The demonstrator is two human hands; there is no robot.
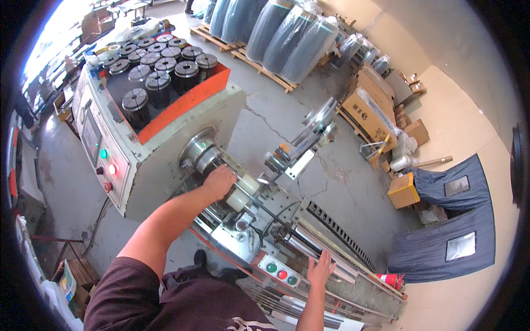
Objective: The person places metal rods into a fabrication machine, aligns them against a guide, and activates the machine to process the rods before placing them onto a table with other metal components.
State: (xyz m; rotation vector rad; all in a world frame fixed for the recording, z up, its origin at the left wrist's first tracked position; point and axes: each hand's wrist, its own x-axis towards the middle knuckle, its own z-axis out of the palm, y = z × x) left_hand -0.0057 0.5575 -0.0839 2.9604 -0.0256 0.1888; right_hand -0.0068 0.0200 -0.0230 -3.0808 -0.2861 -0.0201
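A metal chuck (pixel 201 151) sticks out of the pale machine's side. Right beside it, my left hand (pixel 220 182) is closed over the end of a long dark rod (pixel 274 214); its fingertips are mostly hidden. White rollers (pixel 243 193) sit close to that hand, and the rod runs past them to the lower right. My right hand (pixel 321 268) has its fingers spread beside a shiny metal tube (pixel 302 243), holding nothing; whether it touches the tube I cannot tell. Below lies a small button panel (pixel 280 271) with green and red buttons.
Several black slotted collets (pixel 157 83) stand on the machine's orange-edged top (pixel 185 105). A control panel (pixel 102 149) with lit buttons faces left. Wrapped rolls (pixel 292 47) stand on pallets behind. Cardboard boxes (pixel 364 113) line the right wall, and a red fire extinguisher (pixel 391 280) is near the rail's end.
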